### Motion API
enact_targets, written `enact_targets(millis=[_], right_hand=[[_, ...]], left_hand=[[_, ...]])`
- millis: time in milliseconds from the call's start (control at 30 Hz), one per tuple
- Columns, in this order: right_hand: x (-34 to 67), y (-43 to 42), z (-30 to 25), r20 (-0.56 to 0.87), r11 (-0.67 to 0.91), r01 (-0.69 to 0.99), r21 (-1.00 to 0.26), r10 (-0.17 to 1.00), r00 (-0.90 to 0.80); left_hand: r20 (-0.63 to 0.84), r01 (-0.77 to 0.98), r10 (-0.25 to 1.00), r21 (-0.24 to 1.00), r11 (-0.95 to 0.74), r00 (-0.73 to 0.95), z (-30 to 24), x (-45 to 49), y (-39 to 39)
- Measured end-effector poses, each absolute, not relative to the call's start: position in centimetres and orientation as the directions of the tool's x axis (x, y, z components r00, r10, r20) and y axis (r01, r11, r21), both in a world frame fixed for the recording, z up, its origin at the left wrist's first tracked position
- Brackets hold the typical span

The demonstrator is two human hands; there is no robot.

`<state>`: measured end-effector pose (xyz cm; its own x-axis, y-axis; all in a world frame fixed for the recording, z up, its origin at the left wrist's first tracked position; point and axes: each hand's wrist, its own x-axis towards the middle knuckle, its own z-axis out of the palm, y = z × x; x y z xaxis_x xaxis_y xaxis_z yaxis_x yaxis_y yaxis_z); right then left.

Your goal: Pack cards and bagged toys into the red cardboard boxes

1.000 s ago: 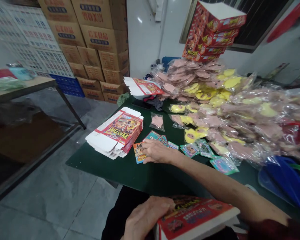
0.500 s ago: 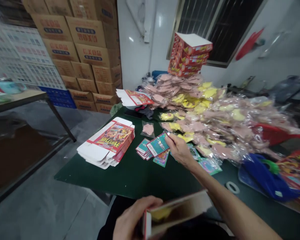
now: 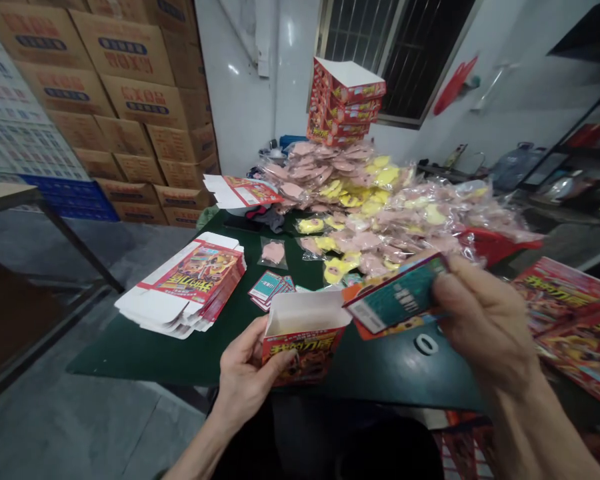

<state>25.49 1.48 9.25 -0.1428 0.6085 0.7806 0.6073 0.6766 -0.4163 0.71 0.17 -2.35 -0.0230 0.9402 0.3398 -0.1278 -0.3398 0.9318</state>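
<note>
My left hand (image 3: 250, 370) is closed round a red printed cardboard box (image 3: 307, 353), held upright at the table's near edge with its white inner flap raised. In my right hand (image 3: 480, 320) are a teal card (image 3: 400, 301) and an orange-edged card behind it, pinched between thumb and fingers. The cards' left corner comes right up to the box's open top; whether they touch I cannot tell. More teal cards (image 3: 270, 287) lie on the green table (image 3: 180, 360) behind the box. A bagged pink piece (image 3: 273, 252) lies just beyond them.
Flattened red-and-white boxes (image 3: 195, 280) are stacked at the left. A heap of bagged pink and yellow pieces (image 3: 365, 207) fills the back, with stacked boxes (image 3: 347, 100) above it. A white ring (image 3: 426, 345) and red packages (image 3: 570, 307) are at the right.
My right hand has lifted the cards off the table and brought them near, to the right of the box. My left hand has raised the box and turned it upright. The view has shifted right.
</note>
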Motion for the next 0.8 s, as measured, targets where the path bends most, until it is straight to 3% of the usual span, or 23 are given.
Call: enact_targets(millis=[100,233,400,667,800], right_hand=[[23.5,0.9,8.7,0.762,0.733,0.564,-0.380,0.594,-0.259],[22.2,1.2,7.4,0.819,0.767,0.471,-0.436,0.555,-0.145],[22.0,1.1,7.4,0.818,0.768,0.624,-0.141,0.446,-0.364],[20.0,1.6,4.6,0.794,0.769,0.637,0.054,0.354,-0.495],[18.7,1.0,3.9,0.690,0.761,0.645,-0.065,0.501,-0.522]], left_hand=[[0.346,-0.155,0.938,0.928,-0.339,0.020,-2.7,1.0,-0.1],[0.331,-0.148,0.943,0.935,-0.323,0.031,-3.2,1.0,0.0],[0.308,-0.216,0.951,0.931,-0.294,0.035,-3.0,0.9,0.3],[0.342,-0.277,0.940,0.904,-0.326,0.011,-2.7,1.7,0.3],[0.408,-0.228,0.913,0.887,-0.401,-0.018,-2.9,1.8,0.3]])
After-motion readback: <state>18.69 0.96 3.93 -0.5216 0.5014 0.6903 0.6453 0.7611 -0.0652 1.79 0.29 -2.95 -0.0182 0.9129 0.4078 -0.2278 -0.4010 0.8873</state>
